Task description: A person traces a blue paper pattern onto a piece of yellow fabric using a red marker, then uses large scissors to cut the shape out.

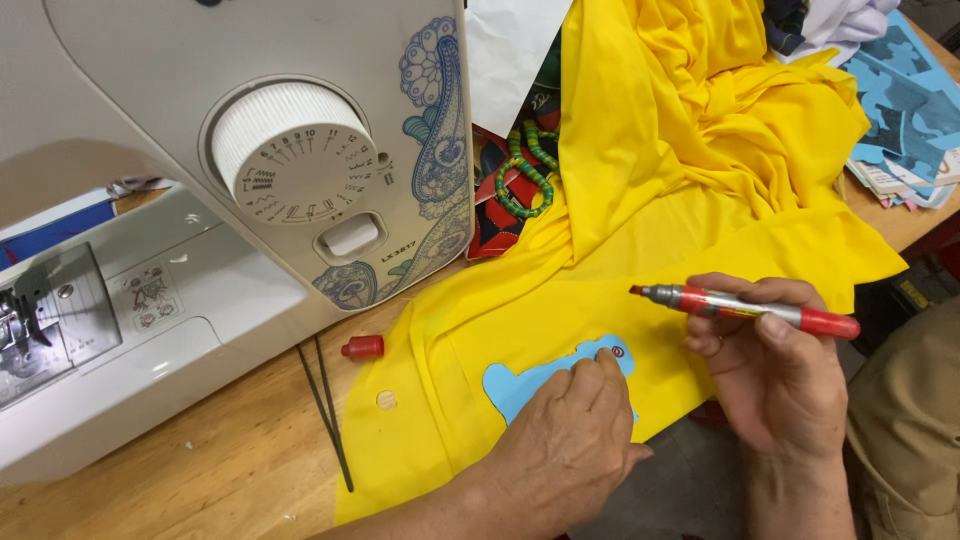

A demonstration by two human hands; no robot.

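At the near edge of the bench I see my left hand (568,440) lying flat, palm down, on a light blue paper cutout (520,385). Its fingertips press the far end of the cutout, so it grips nothing. The cutout lies on the yellow fabric (660,220), near the fabric's front edge. Just to the right, my right hand (775,375) is closed around a red marker (745,308). The marker is held almost level above the fabric, with its tip pointing left and not touching anything.

Left of the fabric, the red marker cap (363,347) stands on the bare wooden bench (200,470), beside two thin dark rods (328,410). Behind them is the white sewing machine (230,180), which fills the far left corner. Further back, green beads (525,170) rest between the machine and the bunched fabric. At the far right corner there are blue paper scraps (905,100).
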